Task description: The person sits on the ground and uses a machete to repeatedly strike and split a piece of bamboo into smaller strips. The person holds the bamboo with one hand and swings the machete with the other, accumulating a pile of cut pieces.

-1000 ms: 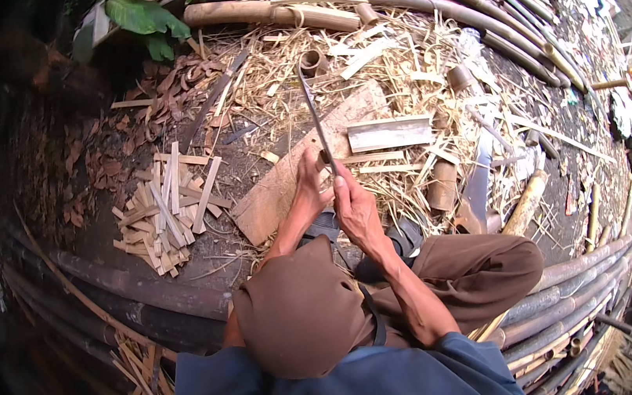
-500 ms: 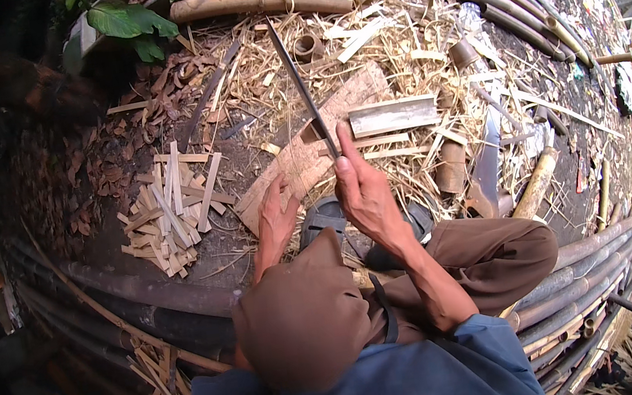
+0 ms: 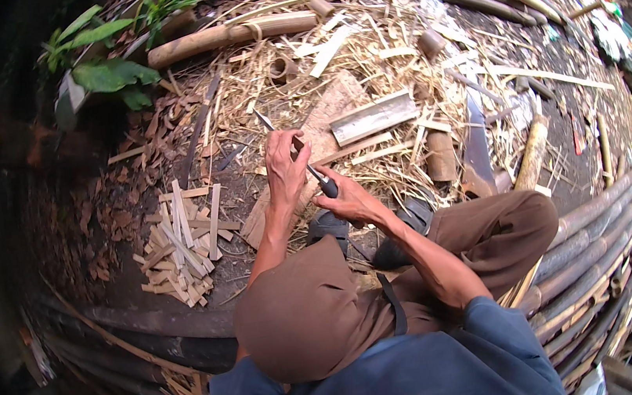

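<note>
My right hand (image 3: 346,198) is wrapped round the dark handle of a long knife (image 3: 318,178). The blade slants up and left, passing behind my left hand, and its tip shows beyond the knuckles. My left hand (image 3: 286,171) has its fingers bent round a small brown piece of bamboo (image 3: 297,151), mostly hidden by the fingers, close against the blade. Under both hands lies a worn wooden board (image 3: 333,108). A split bamboo half (image 3: 374,117) rests across the board's right side, with a thin strip (image 3: 361,149) below it.
A heap of short bamboo slats (image 3: 181,253) lies to the left. On the right are a saw (image 3: 476,148), a bamboo tube (image 3: 440,157) and a pale pole (image 3: 533,151). Shavings cover the ground ahead. Long bamboo poles (image 3: 595,222) lie behind me; a leafy plant (image 3: 108,74) stands far left.
The knife has come down from its raised position, and my right hand has moved lower. My left hand has risen from the board's near end to the bamboo piece by the blade.
</note>
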The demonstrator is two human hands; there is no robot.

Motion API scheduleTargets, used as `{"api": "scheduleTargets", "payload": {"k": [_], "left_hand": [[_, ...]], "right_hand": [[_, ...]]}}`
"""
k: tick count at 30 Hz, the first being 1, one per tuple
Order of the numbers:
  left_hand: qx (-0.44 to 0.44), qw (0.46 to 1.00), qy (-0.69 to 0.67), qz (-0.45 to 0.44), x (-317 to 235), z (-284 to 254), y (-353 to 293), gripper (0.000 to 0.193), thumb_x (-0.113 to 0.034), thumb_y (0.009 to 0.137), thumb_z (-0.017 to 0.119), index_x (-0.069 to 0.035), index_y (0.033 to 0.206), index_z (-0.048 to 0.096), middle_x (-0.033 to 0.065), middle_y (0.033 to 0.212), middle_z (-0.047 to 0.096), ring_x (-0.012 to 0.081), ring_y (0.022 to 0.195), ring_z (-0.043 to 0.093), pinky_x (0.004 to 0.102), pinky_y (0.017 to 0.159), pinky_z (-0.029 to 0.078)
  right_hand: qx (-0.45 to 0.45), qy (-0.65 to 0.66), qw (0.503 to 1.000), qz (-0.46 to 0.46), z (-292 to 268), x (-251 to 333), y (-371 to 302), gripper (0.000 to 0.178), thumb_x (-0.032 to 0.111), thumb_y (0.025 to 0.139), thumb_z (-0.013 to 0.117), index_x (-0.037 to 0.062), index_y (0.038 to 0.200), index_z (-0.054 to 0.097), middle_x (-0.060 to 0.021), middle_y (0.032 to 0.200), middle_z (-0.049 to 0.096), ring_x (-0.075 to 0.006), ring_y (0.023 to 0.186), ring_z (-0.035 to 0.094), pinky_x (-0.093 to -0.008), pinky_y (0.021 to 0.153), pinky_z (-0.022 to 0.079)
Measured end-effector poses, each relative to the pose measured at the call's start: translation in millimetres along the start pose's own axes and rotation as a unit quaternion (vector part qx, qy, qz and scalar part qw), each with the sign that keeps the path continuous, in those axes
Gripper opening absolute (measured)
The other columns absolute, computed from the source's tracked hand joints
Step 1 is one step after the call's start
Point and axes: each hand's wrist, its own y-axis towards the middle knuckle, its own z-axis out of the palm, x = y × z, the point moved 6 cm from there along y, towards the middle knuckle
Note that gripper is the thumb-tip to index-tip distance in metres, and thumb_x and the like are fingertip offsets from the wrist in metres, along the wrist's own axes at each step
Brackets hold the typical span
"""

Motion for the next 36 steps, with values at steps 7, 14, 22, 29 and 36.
{"api": "scheduleTargets", "payload": {"k": [7, 14, 22, 29, 36], "left_hand": [[-0.040, 0.993, 0.104, 0.038, 5.2, 40.3, 30.7, 0.030, -0.023, 0.078, 0.076, -0.003, 0.096, 0.063, 0.0118, 0.088, 0.057, 0.0286, 0.080, 0.056, 0.0406, 0.073, 0.044], [-0.042, 0.991, 0.127, 0.011, 1.2, 37.3, 34.3, 0.027, -0.026, 0.078, 0.078, -0.005, 0.092, 0.067, 0.0048, 0.083, 0.063, 0.0208, 0.079, 0.057, 0.0367, 0.075, 0.044], [-0.056, 0.994, -0.057, -0.070, 3.8, 41.7, 27.7, 0.016, -0.014, 0.082, 0.073, -0.003, 0.089, 0.064, 0.0047, 0.069, 0.060, 0.0142, 0.064, 0.056, 0.0311, 0.061, 0.045], [-0.070, 0.996, -0.024, -0.049, -0.8, 40.1, 22.4, 0.016, -0.013, 0.083, 0.074, -0.002, 0.087, 0.063, 0.0017, 0.063, 0.055, 0.0110, 0.057, 0.050, 0.0283, 0.054, 0.041], [-0.058, 0.995, -0.050, -0.064, 3.7, 42.9, 21.5, 0.017, -0.013, 0.084, 0.073, -0.001, 0.089, 0.062, 0.0026, 0.065, 0.057, 0.0112, 0.059, 0.051, 0.0290, 0.057, 0.043]], "right_hand": [[-0.066, -0.080, 0.993, 0.051, -35.7, -18.8, 11.6, 0.034, 0.017, 0.079, 0.064, 0.0021, 0.110, 0.064, -0.0234, 0.086, 0.068, -0.0372, 0.081, 0.068, -0.0432, 0.075, 0.052], [-0.112, -0.100, 0.989, 0.008, -31.6, -29.9, 17.9, 0.025, 0.017, 0.078, 0.065, -0.0002, 0.096, 0.061, -0.0255, 0.079, 0.066, -0.0407, 0.082, 0.067, -0.0469, 0.071, 0.051], [-0.072, -0.198, 0.977, 0.025, -30.0, -33.8, 21.8, 0.032, 0.017, 0.080, 0.063, 0.0030, 0.109, 0.062, -0.0235, 0.084, 0.067, -0.0389, 0.081, 0.068, -0.0461, 0.074, 0.054], [-0.018, -0.199, 0.978, 0.057, -14.4, -55.9, 25.0, 0.036, 0.020, 0.080, 0.065, 0.0071, 0.114, 0.060, -0.0230, 0.096, 0.068, -0.0391, 0.092, 0.066, -0.0478, 0.081, 0.053], [0.018, -0.183, 0.980, 0.080, -4.0, -76.3, 29.9, 0.036, 0.022, 0.080, 0.065, 0.0062, 0.113, 0.061, -0.0219, 0.097, 0.068, -0.0384, 0.094, 0.066, -0.0474, 0.084, 0.052]]}}
